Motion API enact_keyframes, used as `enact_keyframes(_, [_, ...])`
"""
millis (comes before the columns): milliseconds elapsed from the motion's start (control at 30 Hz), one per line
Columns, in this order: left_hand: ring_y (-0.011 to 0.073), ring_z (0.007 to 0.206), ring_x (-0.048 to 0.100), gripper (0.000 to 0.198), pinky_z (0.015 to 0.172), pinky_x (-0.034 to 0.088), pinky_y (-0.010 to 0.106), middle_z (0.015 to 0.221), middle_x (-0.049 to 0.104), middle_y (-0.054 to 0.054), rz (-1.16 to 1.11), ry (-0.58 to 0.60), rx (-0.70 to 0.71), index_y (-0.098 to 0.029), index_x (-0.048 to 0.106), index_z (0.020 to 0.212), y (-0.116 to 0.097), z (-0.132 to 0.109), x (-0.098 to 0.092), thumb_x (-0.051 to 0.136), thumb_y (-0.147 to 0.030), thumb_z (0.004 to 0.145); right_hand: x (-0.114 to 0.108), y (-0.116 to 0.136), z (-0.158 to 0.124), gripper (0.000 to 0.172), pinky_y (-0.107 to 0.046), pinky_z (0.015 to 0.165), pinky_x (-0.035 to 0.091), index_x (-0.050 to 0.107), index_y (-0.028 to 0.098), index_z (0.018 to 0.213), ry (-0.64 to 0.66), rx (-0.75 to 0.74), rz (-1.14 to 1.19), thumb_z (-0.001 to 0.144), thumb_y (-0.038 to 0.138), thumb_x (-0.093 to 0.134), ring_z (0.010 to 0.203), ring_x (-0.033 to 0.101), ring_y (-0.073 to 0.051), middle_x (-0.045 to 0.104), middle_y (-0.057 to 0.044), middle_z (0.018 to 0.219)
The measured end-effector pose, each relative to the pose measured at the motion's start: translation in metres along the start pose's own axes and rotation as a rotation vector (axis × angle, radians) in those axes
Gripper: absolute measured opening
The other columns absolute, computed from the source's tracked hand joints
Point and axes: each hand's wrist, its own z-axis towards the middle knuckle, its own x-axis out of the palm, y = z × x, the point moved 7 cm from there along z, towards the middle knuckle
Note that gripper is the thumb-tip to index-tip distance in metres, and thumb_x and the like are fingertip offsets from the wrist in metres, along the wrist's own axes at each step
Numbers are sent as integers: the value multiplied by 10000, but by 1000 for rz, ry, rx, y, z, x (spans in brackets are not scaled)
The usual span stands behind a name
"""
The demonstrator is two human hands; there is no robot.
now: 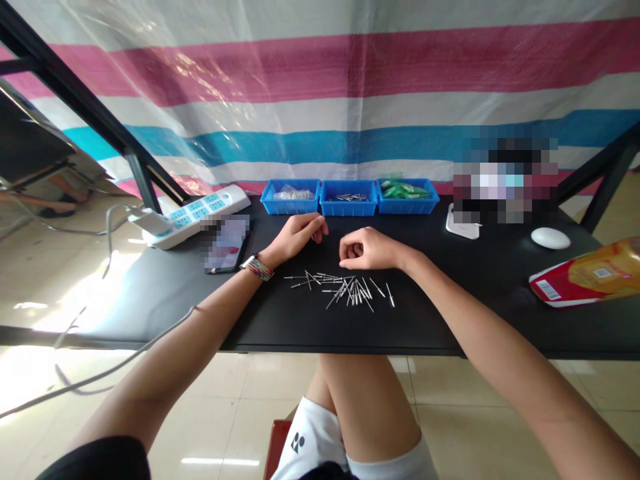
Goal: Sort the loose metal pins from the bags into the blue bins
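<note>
A loose pile of metal blind rivets [354, 288] lies on the black table, just on the near side of my hands. My left hand [299, 237] rests beyond the pile's left part, its fingers curled in and nothing showing in them. Facing it across a small gap, my right hand [367, 248] is loosely closed on its side, also with nothing visible inside. Behind the hands stand three blue bins in a row: the left bin [290, 206] holds clear plastic bags, the middle bin [347, 209] more rivets, and the right bin [407, 207] green plastic bags.
To the left are a power strip [200, 215] with a plugged-in charger and a phone [230, 243]. A white square device [463, 223], a white mouse [551, 238] and a red-and-yellow packet [585, 273] lie on the right. A grey cable [145, 348] crosses near my left arm.
</note>
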Motion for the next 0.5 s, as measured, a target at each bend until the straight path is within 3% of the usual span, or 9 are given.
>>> enact_keyframes(267, [177, 694, 660, 580, 715, 518, 288, 710, 698, 49, 34, 7, -21, -165, 733, 870, 4, -1, 0, 517, -671, 1056, 18, 15, -7, 92, -251, 653, 405, 754, 182, 775, 173, 20, -52, 757, 92, 762, 668, 587, -120, 693, 22, 732])
enact_keyframes(500, [177, 697, 658, 583, 720, 506, 288, 713, 700, 47, 45, 6, -26, -166, 738, 876, 5, 0, 0, 513, -673, 1056, 16, 14, -6, 89, -255, 659, 391, 727, 171, 767, 115, 51, -87, 779, 85, 747, 680, 582, -124, 690, 11, 754])
